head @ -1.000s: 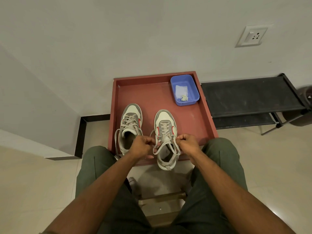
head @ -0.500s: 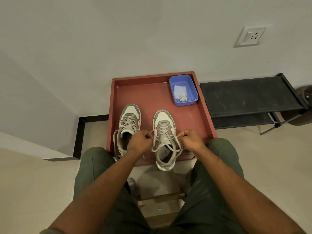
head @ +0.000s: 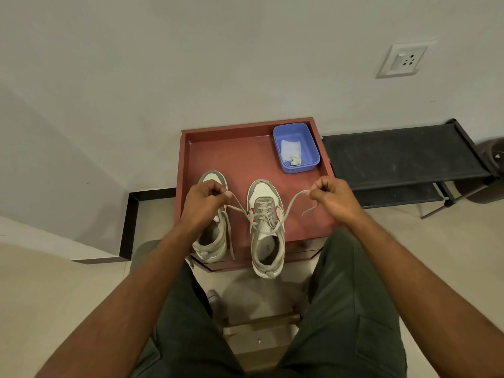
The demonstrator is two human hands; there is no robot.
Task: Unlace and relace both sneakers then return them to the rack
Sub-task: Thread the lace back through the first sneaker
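Two white and grey sneakers with red accents stand on a red-brown tray table (head: 240, 159), toes toward the wall. The right sneaker (head: 266, 222) hangs its heel over the table's front edge. Its grey lace (head: 290, 207) is pulled out sideways from the top eyelets. My left hand (head: 204, 205) is shut on one lace end, above the left sneaker (head: 211, 241), which it partly hides. My right hand (head: 334, 199) is shut on the other lace end, to the right of the shoe.
A blue plastic tub (head: 296, 148) with a scrap of paper sits at the table's back right corner. A black shoe rack (head: 403, 159) stands against the wall on the right. My knees flank a low wooden stool (head: 259, 331).
Both hands have moved apart and away from the right sneaker, drawing the two lace ends out sideways. The bow that lay over the tongue is gone.
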